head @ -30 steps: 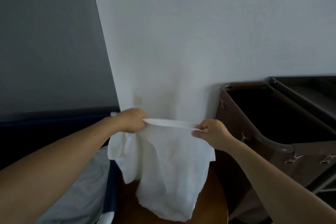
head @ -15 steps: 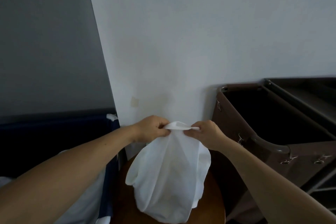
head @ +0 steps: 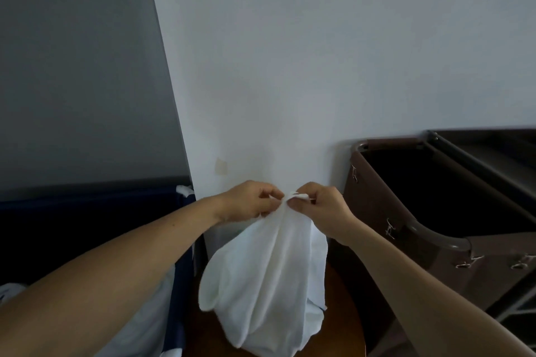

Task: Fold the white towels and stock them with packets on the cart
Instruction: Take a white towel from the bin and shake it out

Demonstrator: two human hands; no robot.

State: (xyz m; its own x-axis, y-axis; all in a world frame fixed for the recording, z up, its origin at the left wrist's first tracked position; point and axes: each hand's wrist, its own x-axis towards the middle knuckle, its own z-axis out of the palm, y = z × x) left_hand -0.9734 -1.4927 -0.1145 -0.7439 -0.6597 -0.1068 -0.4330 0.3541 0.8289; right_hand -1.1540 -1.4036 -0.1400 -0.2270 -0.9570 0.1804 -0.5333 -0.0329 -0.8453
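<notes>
A: Which step is being done?

B: A fold is being made, it seems. The cart [head: 441, 236], brown with a smooth round rim, is seen on the right. The round wood table [head: 345, 313] is seen below. The towel [head: 261, 284], soft and white, is held up over it in loose pleats.

A: How is it held?

B: Its top edge is pinched by the left hand [head: 249, 203] and right hand [head: 322, 209], set close together. Next, the halves should be matched and laid flat.

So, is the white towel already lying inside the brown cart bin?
No, the left hand and right hand pinch the white towel at its top, and it hangs outside the brown cart bin.
</notes>
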